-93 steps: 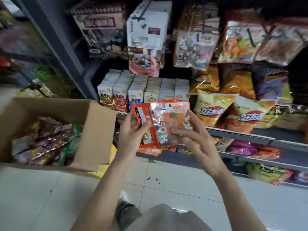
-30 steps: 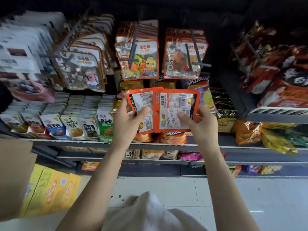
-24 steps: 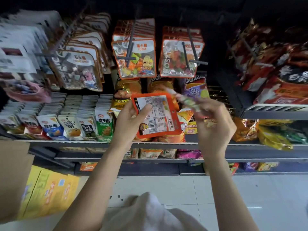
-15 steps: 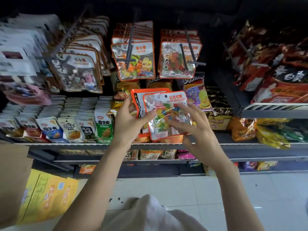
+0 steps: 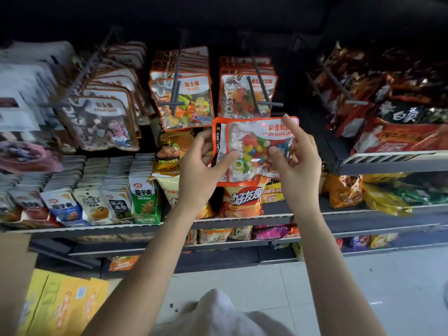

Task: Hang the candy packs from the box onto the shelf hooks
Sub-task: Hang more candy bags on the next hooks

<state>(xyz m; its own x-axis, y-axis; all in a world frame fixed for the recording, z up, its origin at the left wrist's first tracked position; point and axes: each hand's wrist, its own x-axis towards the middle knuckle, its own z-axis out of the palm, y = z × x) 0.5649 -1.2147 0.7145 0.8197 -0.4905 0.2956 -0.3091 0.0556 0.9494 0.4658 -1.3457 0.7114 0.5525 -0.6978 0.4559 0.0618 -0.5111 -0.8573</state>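
Observation:
An orange-edged clear candy pack (image 5: 252, 149) full of coloured beans is held front side toward me in both hands, with a second pack partly hidden behind it. My left hand (image 5: 202, 170) grips their left edge, thumb across the front. My right hand (image 5: 294, 163) pinches the right edge, its index finger pointing up. Just above, a black shelf hook (image 5: 258, 89) carries a row of similar orange packs (image 5: 244, 95). A second hook (image 5: 175, 90) to the left holds sugar candy packs (image 5: 184, 105).
A brown cardboard box edge (image 5: 12, 275) fills the lower left, beside yellow cartons (image 5: 65, 304) on the tiled floor. Small snack packs (image 5: 97, 204) line the shelf at left, chip bags (image 5: 242, 200) sit under my hands, and red bags (image 5: 397, 132) fill the right rack.
The packs were first held with their backs toward me. My right hand flipped one so its clear front faces me, laid it over the other, and both hands lifted them nearer the hook.

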